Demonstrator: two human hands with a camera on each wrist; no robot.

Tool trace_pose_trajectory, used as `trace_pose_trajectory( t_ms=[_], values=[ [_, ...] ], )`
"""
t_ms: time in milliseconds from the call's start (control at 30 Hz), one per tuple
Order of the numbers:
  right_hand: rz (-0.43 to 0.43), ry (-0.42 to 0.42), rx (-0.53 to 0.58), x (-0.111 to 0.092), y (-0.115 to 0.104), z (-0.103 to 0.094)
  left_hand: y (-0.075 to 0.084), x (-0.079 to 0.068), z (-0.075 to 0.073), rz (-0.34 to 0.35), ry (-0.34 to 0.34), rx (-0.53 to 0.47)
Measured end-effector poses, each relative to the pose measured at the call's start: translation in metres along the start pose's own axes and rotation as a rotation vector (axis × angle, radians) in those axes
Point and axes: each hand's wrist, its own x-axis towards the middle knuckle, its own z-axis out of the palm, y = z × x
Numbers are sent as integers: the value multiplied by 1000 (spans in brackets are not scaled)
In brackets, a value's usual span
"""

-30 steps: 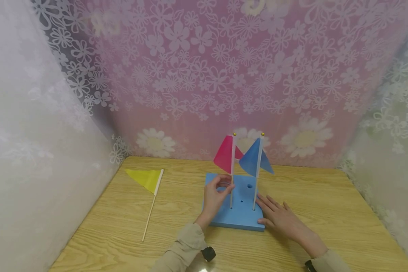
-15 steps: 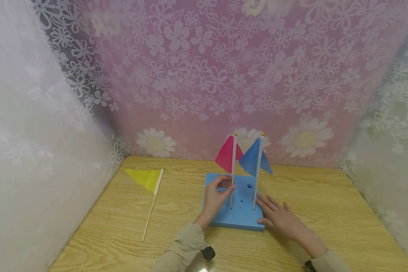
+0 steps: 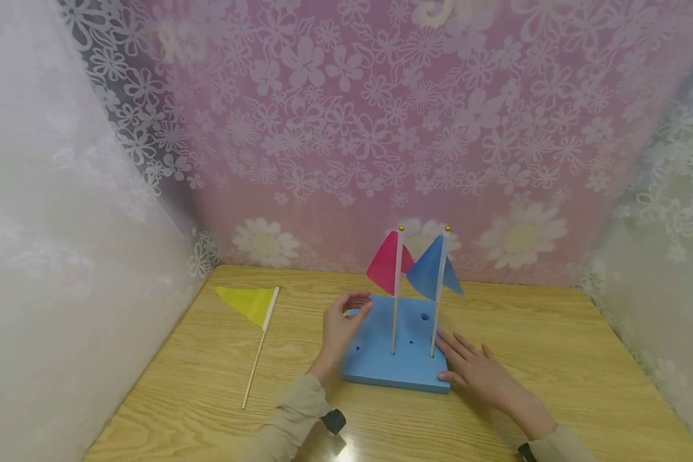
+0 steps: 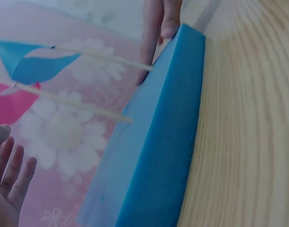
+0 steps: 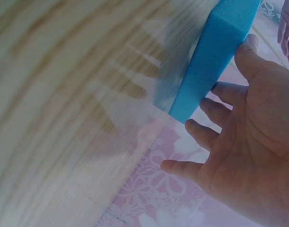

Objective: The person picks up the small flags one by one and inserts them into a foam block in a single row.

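Observation:
A blue foam block (image 3: pixel 395 375) with several small holes lies on the wooden table. Two small flags stand upright in it: a pink flag (image 3: pixel 384 264) near its middle and a blue flag (image 3: pixel 426 268) by its right edge. My left hand (image 3: pixel 339 330) is over the block's left side, fingers loosely bent and apart from the pink flag's stick; in the left wrist view nothing shows between its fingers (image 4: pixel 14 170). My right hand (image 3: pixel 479 369) rests with extended fingers against the block's right edge, its thumb at the near corner (image 5: pixel 250 42).
A yellow flag (image 3: pixel 254 305) on a thin wooden stick lies flat on the left part of the table (image 3: pixel 179 385). Behind the table hangs a pink flowered curtain (image 3: pixel 323 160), with pale panels at both sides. Each wrist carries a small black device.
My left hand has let go of the pink flag's stick and moved left, baring a hole in the block. The pink flag has tilted slightly to the right. My right hand stays put.

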Motion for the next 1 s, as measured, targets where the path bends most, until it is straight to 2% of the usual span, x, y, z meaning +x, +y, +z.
trace_pose_trajectory(
  t_ms=[167,267,400,533,767,1000],
  values=[
    [4,-6,7,-1,-2,0,8,3,-31,-28,43,14],
    [7,-11,7,-1,-3,0,1,3,-52,-37,57,28],
    [8,-15,8,-2,-3,0,-16,4,-81,-74,55,71],
    [8,-17,12,-3,-5,0,-19,3,-110,-127,61,143],
    [21,-12,0,-6,-11,2,-23,-6,-161,-249,101,207],
    [33,-8,-4,-10,-18,2,-23,-17,-200,-345,81,338]
  ],
)
